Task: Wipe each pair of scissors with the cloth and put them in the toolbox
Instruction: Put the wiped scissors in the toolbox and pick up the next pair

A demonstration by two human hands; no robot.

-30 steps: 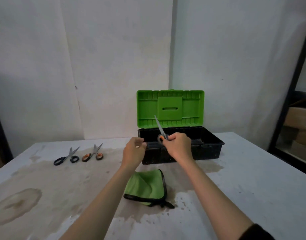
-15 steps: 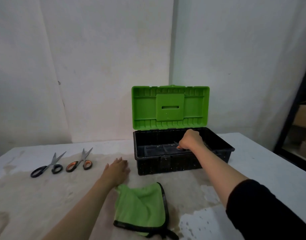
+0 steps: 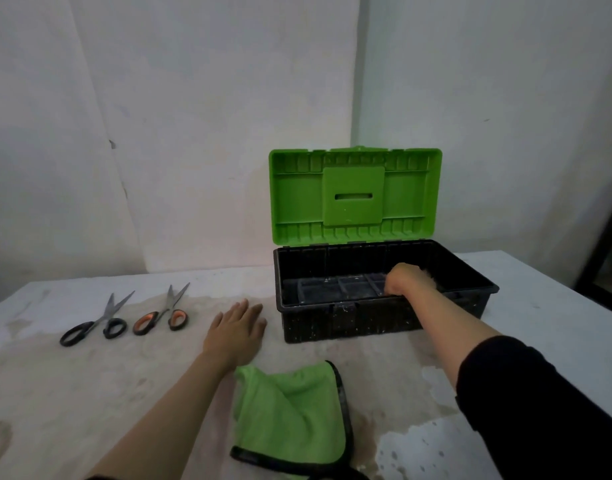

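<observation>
With the right hand (image 3: pixel 406 284) curled inside the toolbox (image 3: pixel 384 320) at centre right, its hold unclear, and the left hand (image 3: pixel 237 329) flat and empty, scissors released carelessly could catch a divider.

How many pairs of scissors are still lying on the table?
2: black-handled scissors far left, orange-handled scissors beside them. Another pair may be hidden under the right hand inside the toolbox.

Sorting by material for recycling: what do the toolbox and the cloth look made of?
Toolbox: apparently moulded plastic, a matte black body with a ribbed green lid; pale specks dot the front wall. Cloth: soft, fuzzy green fabric, probably microfibre, with a black sewn edge; it lies in folds.
</observation>
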